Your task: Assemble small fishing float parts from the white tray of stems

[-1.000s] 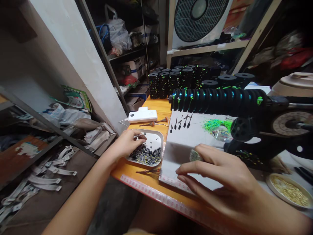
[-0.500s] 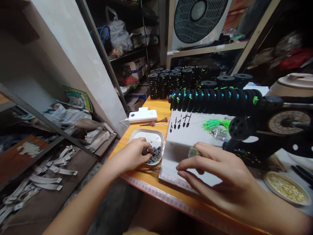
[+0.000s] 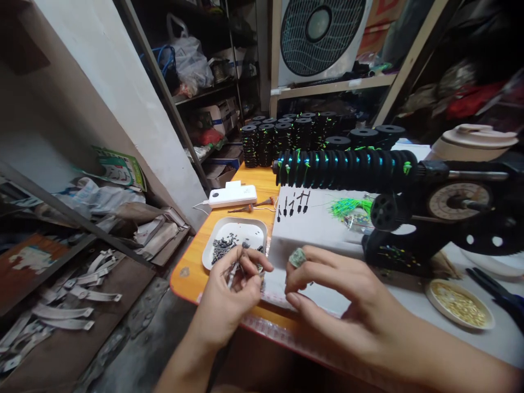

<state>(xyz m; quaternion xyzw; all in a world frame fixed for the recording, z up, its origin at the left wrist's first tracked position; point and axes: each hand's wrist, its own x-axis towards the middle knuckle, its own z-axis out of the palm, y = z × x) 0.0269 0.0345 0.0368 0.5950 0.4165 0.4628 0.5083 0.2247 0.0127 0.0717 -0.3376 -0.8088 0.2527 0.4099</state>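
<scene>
My left hand (image 3: 235,295) is above the near edge of a white square tray (image 3: 207,256), its fingers curled in. Small dark pieces show between those fingers, partly hidden. Inside the tray lie many tiny dark tube-like bits (image 3: 223,248). Close by on the right, over a white board (image 3: 282,240), my right hand (image 3: 339,284) has thumb and index tip pressed near together; what they hold, if anything, I cannot make out. A greenish-grey wrap (image 3: 297,257) sits on one of its fingers. Several small black pieces with stems (image 3: 292,205) lie in a row on the board.
A machine's black ribbed roller (image 3: 347,168) with green and blue strands reaches over the board. Green strands (image 3: 350,206) lie under it. A dish of gold bits (image 3: 460,305) stands right, a white power bank (image 3: 232,194) behind the tray, and black spools (image 3: 282,139) at the back.
My left hand has come out of the tray, moving right and nearer to me, with small dark pieces in its fingers. My right hand has shifted slightly left. The whole view has turned a little.
</scene>
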